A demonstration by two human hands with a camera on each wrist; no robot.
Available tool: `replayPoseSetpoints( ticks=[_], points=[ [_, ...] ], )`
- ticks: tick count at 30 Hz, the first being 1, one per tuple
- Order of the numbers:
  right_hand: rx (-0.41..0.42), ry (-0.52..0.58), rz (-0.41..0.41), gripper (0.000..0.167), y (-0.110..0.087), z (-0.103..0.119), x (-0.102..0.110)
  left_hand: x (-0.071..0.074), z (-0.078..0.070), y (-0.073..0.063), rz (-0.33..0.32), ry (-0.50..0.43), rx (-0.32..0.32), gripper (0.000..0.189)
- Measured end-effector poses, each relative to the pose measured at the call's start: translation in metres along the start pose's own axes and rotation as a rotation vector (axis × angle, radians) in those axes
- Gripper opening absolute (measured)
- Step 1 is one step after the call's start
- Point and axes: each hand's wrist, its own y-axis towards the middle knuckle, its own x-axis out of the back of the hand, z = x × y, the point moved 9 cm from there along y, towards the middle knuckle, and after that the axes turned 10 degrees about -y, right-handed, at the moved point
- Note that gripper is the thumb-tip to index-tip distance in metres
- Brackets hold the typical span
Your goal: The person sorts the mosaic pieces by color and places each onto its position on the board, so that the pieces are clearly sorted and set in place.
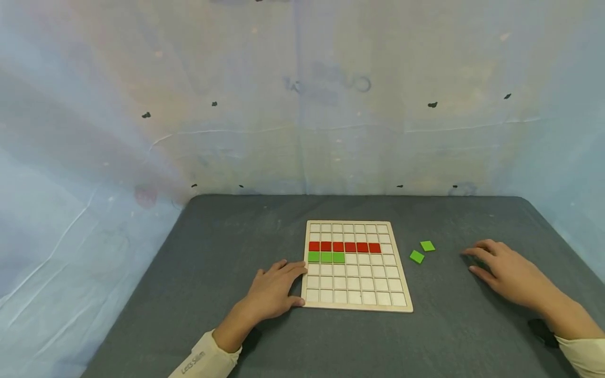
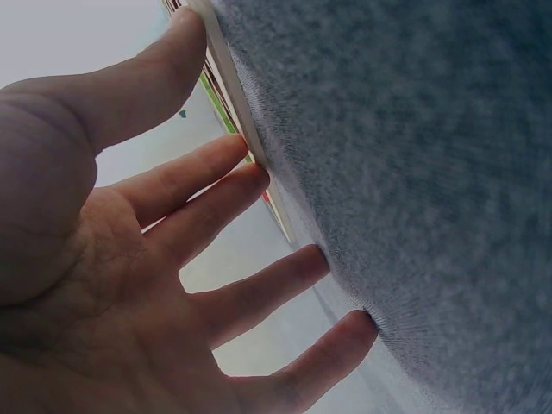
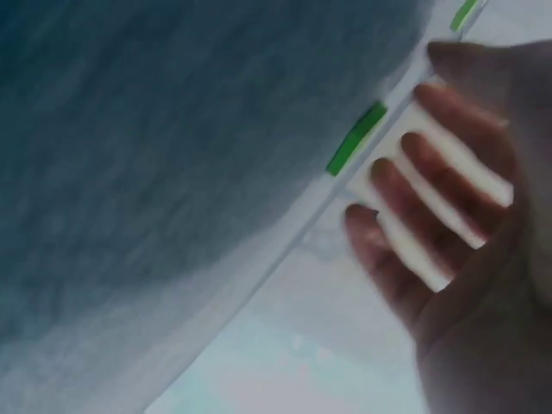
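A pale wooden grid board lies flat, with several red square tiles filling most of one row. Three green square tiles sit in the row just below, at its left end. My left hand touches the board's left edge with thumb and fingertips; in the left wrist view its fingers are extended and some tips press the cloth. Two loose green tiles lie right of the board. Farther right, my right hand hovers low over the table, fingers loosely bent and holding nothing.
Dark grey cloth covers the table. A pale, wrinkled sheet with dark spots hangs behind it and along the sides. By the right wrist is a small black object, partly hidden by the arm.
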Motion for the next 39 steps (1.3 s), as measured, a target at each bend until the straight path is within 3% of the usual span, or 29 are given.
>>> replayPoseSetpoints(
  ticks=[5, 12, 19, 27, 35, 39],
  points=[
    [-0.107, 0.015, 0.098, 0.037, -0.006, -0.018, -0.011, -0.001, 0.004, 0.001, 0.004, 0.007, 0.013, 0.066],
    [-0.202, 0.09, 0.247, 0.039, -0.008, -0.023, -0.026, -0.001, 0.006, 0.001, 0.008, 0.014, 0.028, 0.066],
    [-0.196, 0.126, 0.185, 0.037, -0.014, -0.029, -0.021, -0.002, 0.003, 0.001, 0.013, 0.01, 0.017, 0.066],
    [-0.214, 0.146, 0.237, 0.037, -0.019, -0.036, -0.025, -0.003, 0.003, 0.001, 0.016, 0.001, 0.02, 0.067],
    [-0.148, 0.087, 0.118, 0.032, -0.016, -0.031, -0.016, -0.003, 0.003, 0.002, 0.01, -0.007, 0.012, 0.066],
    [-0.154, 0.084, 0.134, 0.032, -0.016, -0.031, -0.018, -0.003, 0.003, 0.001, 0.005, -0.006, 0.01, 0.066]
  ],
)
